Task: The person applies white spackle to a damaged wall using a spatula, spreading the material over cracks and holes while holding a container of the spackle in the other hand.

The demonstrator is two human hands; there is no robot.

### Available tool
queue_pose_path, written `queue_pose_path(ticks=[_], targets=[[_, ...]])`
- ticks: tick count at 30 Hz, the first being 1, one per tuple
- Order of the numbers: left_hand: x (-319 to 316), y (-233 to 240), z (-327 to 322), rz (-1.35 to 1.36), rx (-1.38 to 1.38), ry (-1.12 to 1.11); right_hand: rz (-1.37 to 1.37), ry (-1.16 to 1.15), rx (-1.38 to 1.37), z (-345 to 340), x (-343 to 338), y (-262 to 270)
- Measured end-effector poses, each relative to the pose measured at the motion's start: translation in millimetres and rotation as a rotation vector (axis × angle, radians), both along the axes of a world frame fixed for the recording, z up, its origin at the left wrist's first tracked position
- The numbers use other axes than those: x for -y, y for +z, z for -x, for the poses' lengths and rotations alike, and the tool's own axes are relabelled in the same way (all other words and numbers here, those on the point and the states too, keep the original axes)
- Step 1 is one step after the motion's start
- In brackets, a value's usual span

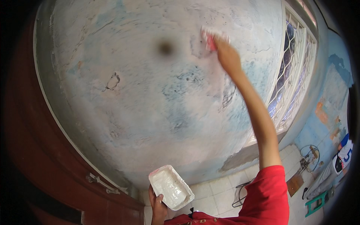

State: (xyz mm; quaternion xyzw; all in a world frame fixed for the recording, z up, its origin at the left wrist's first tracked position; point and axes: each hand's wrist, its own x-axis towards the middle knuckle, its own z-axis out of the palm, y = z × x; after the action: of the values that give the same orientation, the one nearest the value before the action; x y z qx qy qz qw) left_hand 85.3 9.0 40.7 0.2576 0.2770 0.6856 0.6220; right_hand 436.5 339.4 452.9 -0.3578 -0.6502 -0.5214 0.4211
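Observation:
My right hand is raised against the patchy blue-and-white wall, gripping a red brush or applicator with a whitish edge. Motion blur hides its exact shape, but it appears to touch the plaster. Low in front of my body, my left hand holds a white rectangular plastic tub by its left side, thumb over the rim. Wet white paste or paint coats the inside of the tub. Cracks and bare bluish patches show on the wall below my right hand.
A barred window is at right, a dark red door with a handle at left. On the tiled floor stand a dark metal frame and a green frame. Another person is at far right.

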Motion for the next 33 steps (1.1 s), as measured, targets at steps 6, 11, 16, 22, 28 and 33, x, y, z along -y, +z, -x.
queue_pose_path(ticks=[6,11,16,22,28,33], targets=[[5,-5,-46,0.015,0.067,0.120,0.266,0.091,0.058,17,52,-175],[12,0,-93,0.012,0.095,0.100,0.183,0.127,-0.105,-17,52,-32],[21,-1,-129,0.065,0.108,0.130,0.101,0.087,0.059,-34,14,-1],[23,3,-152,0.082,0.100,0.172,0.394,0.075,0.241,-34,49,-244],[-5,41,-161,0.020,-0.027,0.223,1.018,0.591,-0.618,-34,126,-283],[-21,57,-161,-0.038,-0.147,0.314,1.092,0.993,-1.088,-11,228,-254]])
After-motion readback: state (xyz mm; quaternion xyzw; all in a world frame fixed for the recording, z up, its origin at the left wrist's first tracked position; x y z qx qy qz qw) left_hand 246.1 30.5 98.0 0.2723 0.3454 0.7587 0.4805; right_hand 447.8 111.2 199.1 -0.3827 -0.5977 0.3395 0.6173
